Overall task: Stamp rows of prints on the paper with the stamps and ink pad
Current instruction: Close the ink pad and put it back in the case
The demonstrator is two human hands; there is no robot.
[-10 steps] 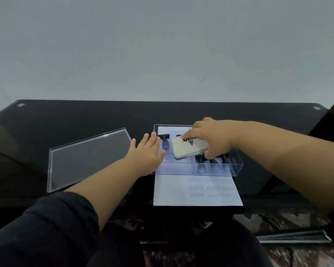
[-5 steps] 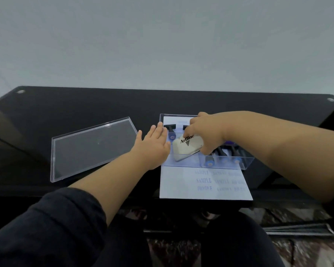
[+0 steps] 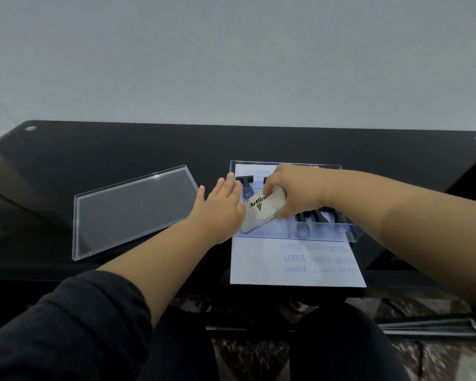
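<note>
Ink pad (image 3: 260, 209): tilted inside the clear box (image 3: 352, 235) atop your stamped paper (image 3: 261, 268).
Right hand (image 3: 293, 195): your fingers grip its far end.
Left hand (image 3: 221, 209): fingers straight, together, against the box's left wall.
Stamps (image 3: 302, 229): lying in the box.

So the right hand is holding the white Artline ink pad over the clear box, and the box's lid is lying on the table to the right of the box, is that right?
Not quite. The head view shows the lid lying on the table to the left of the clear box, not the right. The rest holds: the right hand grips the white Artline ink pad over the box.
</note>
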